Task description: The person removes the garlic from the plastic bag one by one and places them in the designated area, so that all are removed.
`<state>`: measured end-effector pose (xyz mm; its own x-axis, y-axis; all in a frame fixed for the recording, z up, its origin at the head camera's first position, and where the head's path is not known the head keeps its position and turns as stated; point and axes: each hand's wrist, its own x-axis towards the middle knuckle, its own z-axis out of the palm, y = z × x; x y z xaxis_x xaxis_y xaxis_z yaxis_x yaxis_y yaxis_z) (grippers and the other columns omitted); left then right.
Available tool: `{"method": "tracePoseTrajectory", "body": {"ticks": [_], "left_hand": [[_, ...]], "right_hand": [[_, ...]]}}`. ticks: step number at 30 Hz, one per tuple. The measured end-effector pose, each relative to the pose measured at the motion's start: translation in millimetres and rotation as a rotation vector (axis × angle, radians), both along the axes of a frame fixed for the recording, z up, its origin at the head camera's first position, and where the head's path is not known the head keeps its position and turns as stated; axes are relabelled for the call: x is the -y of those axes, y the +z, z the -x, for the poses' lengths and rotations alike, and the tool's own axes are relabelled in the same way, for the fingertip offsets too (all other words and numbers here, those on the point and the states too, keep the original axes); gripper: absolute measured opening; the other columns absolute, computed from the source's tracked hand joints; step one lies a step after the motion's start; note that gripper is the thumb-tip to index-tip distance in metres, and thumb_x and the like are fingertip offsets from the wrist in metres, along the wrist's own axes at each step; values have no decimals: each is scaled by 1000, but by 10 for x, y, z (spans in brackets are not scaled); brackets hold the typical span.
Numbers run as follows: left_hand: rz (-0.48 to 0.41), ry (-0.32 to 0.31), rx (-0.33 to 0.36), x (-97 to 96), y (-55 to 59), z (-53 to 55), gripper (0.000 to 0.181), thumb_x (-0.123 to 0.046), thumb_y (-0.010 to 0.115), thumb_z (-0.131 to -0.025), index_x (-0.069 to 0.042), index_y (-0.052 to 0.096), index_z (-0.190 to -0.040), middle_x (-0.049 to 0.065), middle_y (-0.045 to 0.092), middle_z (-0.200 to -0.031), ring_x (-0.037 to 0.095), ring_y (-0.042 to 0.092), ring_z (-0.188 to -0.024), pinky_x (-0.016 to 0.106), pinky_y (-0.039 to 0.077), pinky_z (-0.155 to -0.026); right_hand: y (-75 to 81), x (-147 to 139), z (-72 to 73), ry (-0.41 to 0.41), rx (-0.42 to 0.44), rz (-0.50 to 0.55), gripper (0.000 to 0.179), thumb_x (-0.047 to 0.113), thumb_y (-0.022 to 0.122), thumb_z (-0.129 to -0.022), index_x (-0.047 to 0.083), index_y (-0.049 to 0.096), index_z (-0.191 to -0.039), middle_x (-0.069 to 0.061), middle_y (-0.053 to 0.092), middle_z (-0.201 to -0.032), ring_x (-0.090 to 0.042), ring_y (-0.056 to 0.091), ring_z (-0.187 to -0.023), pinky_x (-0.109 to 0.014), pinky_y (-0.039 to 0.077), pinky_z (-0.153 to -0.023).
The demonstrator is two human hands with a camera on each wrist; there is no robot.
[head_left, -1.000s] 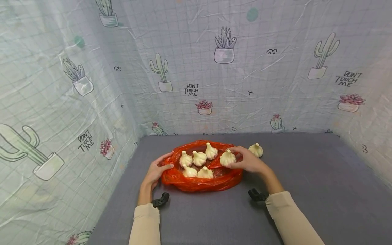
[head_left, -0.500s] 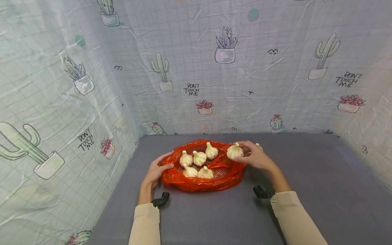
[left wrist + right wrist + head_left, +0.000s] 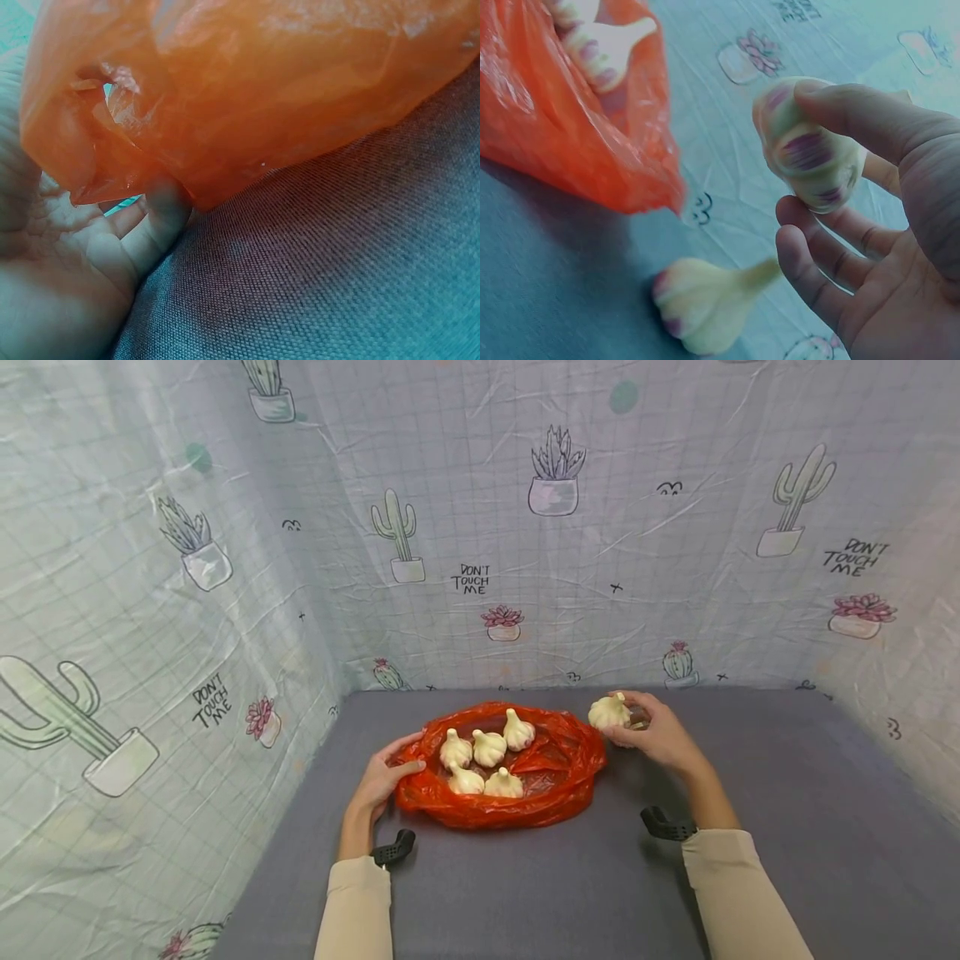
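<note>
An orange-red plastic bag [image 3: 495, 812] lies with its mouth spread wide on the grey table. Several garlic bulbs [image 3: 489, 749] sit inside it. My left hand [image 3: 381, 783] holds the bag's left rim, the thumb over the edge; in the left wrist view the film covers part of the fingers. Right of the bag, my right hand [image 3: 663, 737] pinches one garlic bulb [image 3: 810, 150] between thumb and fingers, above the table. A second loose garlic bulb [image 3: 712, 304] rests on the table below that hand; the hand mostly hides it in the head view.
The grey table [image 3: 510, 893] runs up to a cloth backdrop [image 3: 570, 552] printed with cacti, at the back and the left. Each wrist wears a black camera mount, such as the right one [image 3: 667, 825].
My right hand has carried a garlic bulb from the bag's right part out past its rim, rightward and farther back. The left hand stays on the bag.
</note>
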<state>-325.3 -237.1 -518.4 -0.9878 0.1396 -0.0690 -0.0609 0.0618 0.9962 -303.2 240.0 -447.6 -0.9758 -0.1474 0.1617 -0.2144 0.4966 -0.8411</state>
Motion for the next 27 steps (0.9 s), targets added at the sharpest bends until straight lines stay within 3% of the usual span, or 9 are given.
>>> {"method": "tracePoseTrajectory", "body": {"ticks": [7, 13, 27], "left_hand": [[3, 1, -1, 8, -30, -1, 60, -10, 76, -89, -21, 59, -145, 3, 51, -154, 26, 52, -135, 41, 53, -104], [19, 6, 2, 0, -33, -4, 59, -10, 76, -90, -22, 59, -145, 4, 52, -153, 26, 52, -135, 42, 53, -104], [17, 4, 0, -3, -9, 7, 59, -10, 76, -90, -22, 59, -145, 6, 53, -152, 27, 55, -131, 43, 55, -101]], "right_hand": [[14, -165, -18, -72, 5, -26, 72, 41, 75, -93, 14, 47, -153, -21, 39, -156, -41, 55, -123, -39, 55, -81], [-15, -232, -8, -128, -1, -54, 75, 43, 73, -94, 10, 43, -155, -24, 38, -156, -42, 53, -125, -38, 53, -81], [-107, -413, -26, -238, -30, -1, 76, 38, 73, -95, 8, 40, -157, -27, 40, -151, -43, 55, -124, -16, 48, -71]]}}
